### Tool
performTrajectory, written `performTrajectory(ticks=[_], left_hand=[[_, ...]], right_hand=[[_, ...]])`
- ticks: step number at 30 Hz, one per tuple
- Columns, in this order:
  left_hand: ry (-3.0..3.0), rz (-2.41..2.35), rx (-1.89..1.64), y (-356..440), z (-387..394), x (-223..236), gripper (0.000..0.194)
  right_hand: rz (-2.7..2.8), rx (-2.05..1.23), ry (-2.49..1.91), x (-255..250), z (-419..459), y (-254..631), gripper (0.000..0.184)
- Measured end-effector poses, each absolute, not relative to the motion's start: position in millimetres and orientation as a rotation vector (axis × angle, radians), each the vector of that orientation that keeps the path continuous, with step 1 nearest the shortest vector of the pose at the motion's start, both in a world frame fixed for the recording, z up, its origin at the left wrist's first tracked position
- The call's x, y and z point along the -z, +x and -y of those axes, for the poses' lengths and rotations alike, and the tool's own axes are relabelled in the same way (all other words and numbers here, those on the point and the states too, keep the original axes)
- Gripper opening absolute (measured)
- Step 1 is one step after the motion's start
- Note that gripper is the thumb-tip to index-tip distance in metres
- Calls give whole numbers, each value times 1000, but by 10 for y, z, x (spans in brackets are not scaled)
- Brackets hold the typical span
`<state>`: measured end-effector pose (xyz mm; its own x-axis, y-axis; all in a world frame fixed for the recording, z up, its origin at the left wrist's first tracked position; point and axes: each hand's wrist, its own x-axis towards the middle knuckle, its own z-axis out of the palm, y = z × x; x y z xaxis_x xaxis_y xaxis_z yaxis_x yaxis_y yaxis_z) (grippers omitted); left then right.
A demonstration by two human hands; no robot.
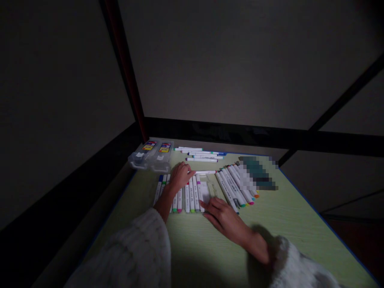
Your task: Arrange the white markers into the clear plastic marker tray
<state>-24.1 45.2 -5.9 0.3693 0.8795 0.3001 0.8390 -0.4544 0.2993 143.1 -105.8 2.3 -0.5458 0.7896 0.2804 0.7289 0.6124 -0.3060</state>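
Observation:
On the table stands a row of white markers (192, 196) with coloured ends, laid side by side. My left hand (180, 176) reaches over the top of the row, fingers curled, at the left end of a white marker (207, 172) that lies crosswise; its fingertips are partly hidden. My right hand (223, 216) is at the row's lower right end, index finger touching the last marker there, thumb apart below it. Between the row and the right-hand pile shows a piece of clear plastic (212, 186), partly covered.
Several more markers (232, 186) lie fanned to the right, beside a blurred dark green item (259, 174). Others (204, 156) lie crosswise at the back. Two clear plastic cases (160, 158) with labels stand at the back left. The pale green table (300, 224) has a blue edge; walls rise behind.

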Motion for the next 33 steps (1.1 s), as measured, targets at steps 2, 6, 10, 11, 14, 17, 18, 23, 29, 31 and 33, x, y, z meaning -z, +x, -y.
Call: performTrajectory(ticks=[2, 6, 10, 11, 14, 17, 18, 23, 29, 31, 33], left_hand=[[2521, -1588, -644, -240, -450, 52, 21], [2516, -1588, -633, -234, -452, 40, 20], [2506, -1596, -637, -234, -458, 39, 19], [2504, -1598, -637, -235, -458, 39, 19], [2504, -1598, -628, -235, -456, 35, 17], [2514, -1597, -615, -234, -452, 24, 16], [2518, -1598, -611, -234, -450, 19, 17], [2526, -1587, -619, -241, -445, -1, 22], [2415, -1511, -689, -249, -454, -3, 19], [2397, -1488, -731, -249, -457, -2, 18], [2385, -1473, -776, -250, -460, -3, 17]], right_hand=[[2451, -225, -1220, -27, 1058, 1433, 33], [2451, -241, -1221, -31, 1058, 1435, 33], [2441, -225, -1207, -25, 1056, 1435, 34], [2439, -222, -1205, -25, 1056, 1435, 34], [2443, -224, -1206, -34, 1057, 1434, 34], [2455, -217, -1206, -44, 1056, 1428, 34], [2454, -205, -1201, -46, 1055, 1425, 33], [2442, -176, -1195, -55, 1055, 1417, 33], [2455, -188, -1207, -71, 1060, 1421, 33], [2454, -184, -1203, -71, 1059, 1422, 33], [2457, -179, -1199, -69, 1056, 1421, 33]])
